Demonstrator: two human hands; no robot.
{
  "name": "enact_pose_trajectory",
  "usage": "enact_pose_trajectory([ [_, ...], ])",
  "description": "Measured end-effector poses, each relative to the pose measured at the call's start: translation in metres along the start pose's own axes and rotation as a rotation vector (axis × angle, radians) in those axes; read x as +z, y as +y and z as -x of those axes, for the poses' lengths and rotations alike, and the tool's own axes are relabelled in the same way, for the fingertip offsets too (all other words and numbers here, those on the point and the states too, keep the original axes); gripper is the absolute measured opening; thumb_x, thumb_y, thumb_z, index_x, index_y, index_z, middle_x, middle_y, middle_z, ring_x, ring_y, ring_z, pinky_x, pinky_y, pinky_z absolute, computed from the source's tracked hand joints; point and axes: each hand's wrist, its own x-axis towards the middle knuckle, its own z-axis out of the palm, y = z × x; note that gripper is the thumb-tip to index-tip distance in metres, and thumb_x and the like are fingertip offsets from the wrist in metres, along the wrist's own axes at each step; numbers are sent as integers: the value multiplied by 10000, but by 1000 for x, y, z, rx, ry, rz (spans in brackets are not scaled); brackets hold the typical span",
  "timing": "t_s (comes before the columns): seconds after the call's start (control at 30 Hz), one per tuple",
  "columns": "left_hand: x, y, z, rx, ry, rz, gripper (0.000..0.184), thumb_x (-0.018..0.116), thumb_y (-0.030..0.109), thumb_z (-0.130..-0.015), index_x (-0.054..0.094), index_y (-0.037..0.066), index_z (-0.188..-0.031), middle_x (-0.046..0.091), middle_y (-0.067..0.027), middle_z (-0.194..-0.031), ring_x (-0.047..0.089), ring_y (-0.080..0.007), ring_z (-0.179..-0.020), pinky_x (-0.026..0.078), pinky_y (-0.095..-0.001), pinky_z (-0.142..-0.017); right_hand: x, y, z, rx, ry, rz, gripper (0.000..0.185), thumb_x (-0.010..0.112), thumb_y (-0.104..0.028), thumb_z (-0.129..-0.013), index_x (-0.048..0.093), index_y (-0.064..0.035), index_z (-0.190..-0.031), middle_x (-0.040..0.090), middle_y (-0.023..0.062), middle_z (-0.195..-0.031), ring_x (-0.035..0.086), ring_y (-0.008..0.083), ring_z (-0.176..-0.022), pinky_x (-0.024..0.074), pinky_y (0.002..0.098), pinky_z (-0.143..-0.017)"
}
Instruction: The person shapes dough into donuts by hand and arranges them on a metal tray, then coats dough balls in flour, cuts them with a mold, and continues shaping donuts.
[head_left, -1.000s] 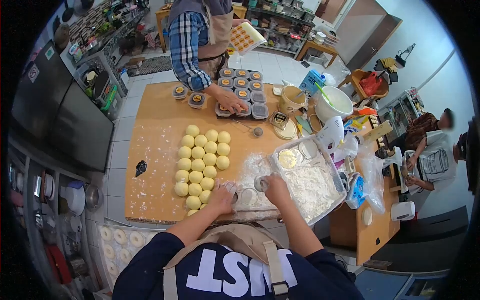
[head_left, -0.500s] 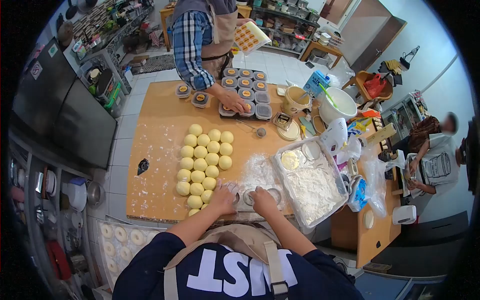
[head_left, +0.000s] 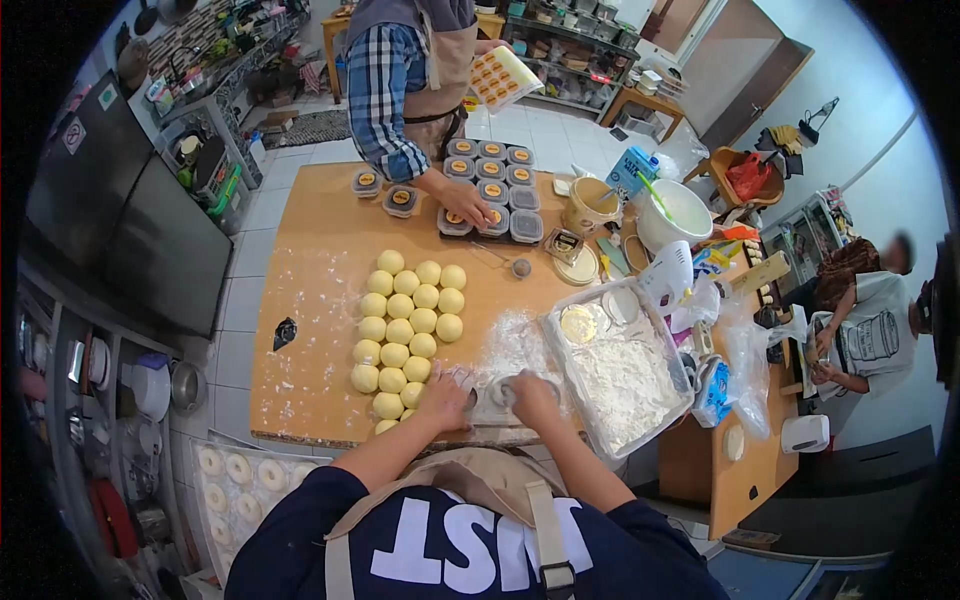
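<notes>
My left hand (head_left: 446, 400) rests on the floured front edge of the table, its fingers stretched forward beside rows of yellow dough balls (head_left: 397, 330). A small dark round thing shows by its thumb, too hidden to name. To its right, my right hand (head_left: 534, 400) is closed at a pale, floury round piece (head_left: 501, 391) on the table; whether that is dough or a ring cutter I cannot tell. Spread flour (head_left: 515, 345) lies just beyond both hands. Close on the right stands a plastic tub of flour (head_left: 630, 385) with round pieces lying in it.
Across the table (head_left: 310, 230) a person in a checked sleeve (head_left: 385, 95) touches lidded plastic boxes (head_left: 490, 190) and holds a sticker sheet (head_left: 500, 78). A hand mixer (head_left: 668, 272) and white bowl (head_left: 675, 215) stand right. Ring doughnuts (head_left: 240, 468) lie lower left. Another person (head_left: 870, 320) is far right.
My right hand has turned and shifted slightly over the pale round piece. My left hand stays nearly in place. The other person's hand has moved slightly left over the boxes.
</notes>
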Motion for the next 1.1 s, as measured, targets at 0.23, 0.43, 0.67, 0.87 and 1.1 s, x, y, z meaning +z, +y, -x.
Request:
enact_pose_trajectory([
  [0.23, 3, -1, -3, -6, -11, 28, 977, 781, 503, -568, 395, 55, -1345, 407, -126, -1385, 356, -289, -1305, 132, -540, -1114, -28, -3, -1, 29, 6, 55, 274, 522, 29, -683, 646, -37, -919, 564, 209, -907, 577, 372, -869, 476, 453, -759],
  [0.43, 3, 0, 0, -4, 3, 20, 977, 774, 494, -567, 383, 66, -1355, 409, -117, -1387, 340, -290, -1317, 120, -539, -1117, -2, -12, 8, 20, -99, 103, 255, 525, 19, -696, 637, -38, -918, 558, 196, -954, 576, 356, -924, 480, 434, -789],
  [0.67, 14, -4, -2, -3, 64, 62, 953, 801, 407, -556, 386, 89, -1354, 416, -111, -1366, 366, -290, -1300, 139, -555, -1109, 2, -22, 5, 12, -123, 123, 256, 525, 15, -718, 635, -59, -936, 554, 188, -968, 577, 355, -938, 489, 428, -788],
  [0.87, 6, -1, 0, -1, 45, 61, 958, 800, 403, -559, 378, 88, -1359, 419, -118, -1360, 372, -295, -1293, 139, -559, -1107, 6, -19, 5, 18, -122, 133, 237, 528, 10, -723, 632, -56, -925, 555, 194, -977, 578, 366, -918, 491, 449, -758],
  [1.1, 0, 0, -1, -15, -33, 24, 1009, 778, 504, -584, 345, 66, -1382, 362, -117, -1430, 310, -283, -1342, 97, -536, -1124, -31, 3, -29, 114, 64, 98, 240, 525, 22, -724, 612, -37, -940, 559, 215, -989, 572, 391, -904, 485, 448, -764],
])
